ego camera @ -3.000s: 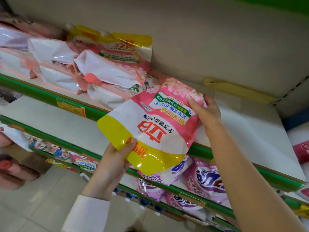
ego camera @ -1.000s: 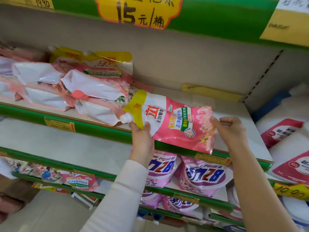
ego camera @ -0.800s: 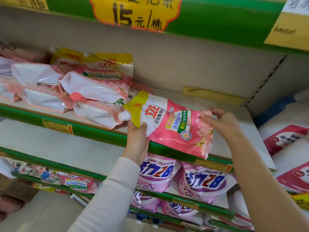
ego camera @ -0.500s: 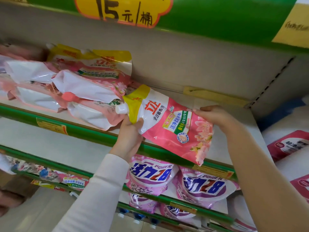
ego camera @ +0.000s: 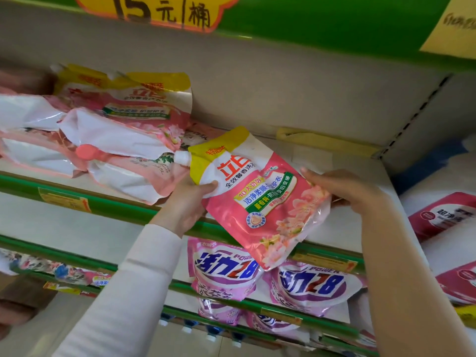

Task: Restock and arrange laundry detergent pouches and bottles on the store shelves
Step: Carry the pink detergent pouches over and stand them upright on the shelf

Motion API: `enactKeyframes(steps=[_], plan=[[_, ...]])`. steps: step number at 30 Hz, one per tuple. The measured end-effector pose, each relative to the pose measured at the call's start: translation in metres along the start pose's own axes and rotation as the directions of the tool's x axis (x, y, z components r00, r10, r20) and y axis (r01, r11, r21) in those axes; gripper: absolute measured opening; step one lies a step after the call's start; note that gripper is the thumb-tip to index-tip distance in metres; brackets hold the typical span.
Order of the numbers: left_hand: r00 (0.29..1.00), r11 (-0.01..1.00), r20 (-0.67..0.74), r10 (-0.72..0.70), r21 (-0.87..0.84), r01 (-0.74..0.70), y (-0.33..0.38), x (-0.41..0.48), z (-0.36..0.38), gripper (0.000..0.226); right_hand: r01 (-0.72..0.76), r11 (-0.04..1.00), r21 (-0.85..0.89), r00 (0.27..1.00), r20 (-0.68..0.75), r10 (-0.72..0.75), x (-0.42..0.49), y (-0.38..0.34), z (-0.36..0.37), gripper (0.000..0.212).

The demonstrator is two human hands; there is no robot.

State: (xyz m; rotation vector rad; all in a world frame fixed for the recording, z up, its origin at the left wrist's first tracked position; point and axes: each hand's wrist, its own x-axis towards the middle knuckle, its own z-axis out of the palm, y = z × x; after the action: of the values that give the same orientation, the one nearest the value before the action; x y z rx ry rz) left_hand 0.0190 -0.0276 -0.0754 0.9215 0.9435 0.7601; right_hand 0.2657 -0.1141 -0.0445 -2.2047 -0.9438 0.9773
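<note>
person is holding one pink detergent pouch (ego camera: pixel 260 199) with both hands at the upper shelf (ego camera: pixel 360 176). left hand (ego camera: pixel 185 204) is gripping its upper-left corner just under the yellow band, with the thumb across the front and the fingers curled behind. right hand (ego camera: pixel 345 189) is pinching the pouch's right edge by the flower print, fingers lying over the far side, thumb hidden.

pouch is sitting tilted, front label facing the camera. its white spout cap (ego camera: pixel 182 157) is pointing left, right at the pile of pink pouches (ego camera: pixel 116 140); can't tell if it's touching. its lower corner is hanging out past the green shelf lip (ego camera: pixel 123 210) and overlapping, in view, the purple pouches (ego camera: pixel 224 269) on the shelf below. can't tell whether the pouch's back is resting on the board or being held just above it.

pile is lying flat on the left half of the same shelf, with one yellow-topped pouch leaning at the far side by the back panel. bare board is showing right of the held pouch, with a yellow strip (ego camera: pixel 324 141) lying along its far edge. two purple pouches are standing side by side just below.

red and white bags (ego camera: pixel 443 215) are sitting in the next bay to the right. yellow price sign (ego camera: pixel 159 11) is hanging on the green rail above. left arm is wearing a white sleeve (ego camera: pixel 128 292); right forearm is bare.
</note>
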Motion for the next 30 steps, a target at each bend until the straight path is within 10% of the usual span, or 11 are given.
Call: enactKeyframes(steps=[8, 13, 21, 30], plan=[[0.996, 0.958, -0.084, 0.025, 0.286, 0.000, -0.003, 0.005, 0.001, 0.032, 0.097, 0.972, -0.215, 0.991, 0.113, -0.074, 0.020, -0.024, 0.005, 0.049], [0.978, 0.970, -0.098, 0.183, 0.182, -0.163, -0.009, 0.001, 0.007, 0.025, 0.061, 0.990, -0.124, 0.956, 0.291, -0.023, 0.030, -0.039, 0.007, 0.045], [0.937, 0.927, -0.164, 0.308, -0.172, -0.334, -0.007, -0.008, 0.017, 0.024, -0.119, 0.944, 0.307, 0.907, 0.420, -0.022, 0.012, -0.030, 0.000, 0.029], [0.932, 0.878, -0.076, 0.354, -0.317, -0.359, 0.002, -0.013, 0.006, 0.032, 0.085, 0.754, 0.652, 0.941, 0.196, -0.276, -0.020, -0.021, 0.008, 0.036]])
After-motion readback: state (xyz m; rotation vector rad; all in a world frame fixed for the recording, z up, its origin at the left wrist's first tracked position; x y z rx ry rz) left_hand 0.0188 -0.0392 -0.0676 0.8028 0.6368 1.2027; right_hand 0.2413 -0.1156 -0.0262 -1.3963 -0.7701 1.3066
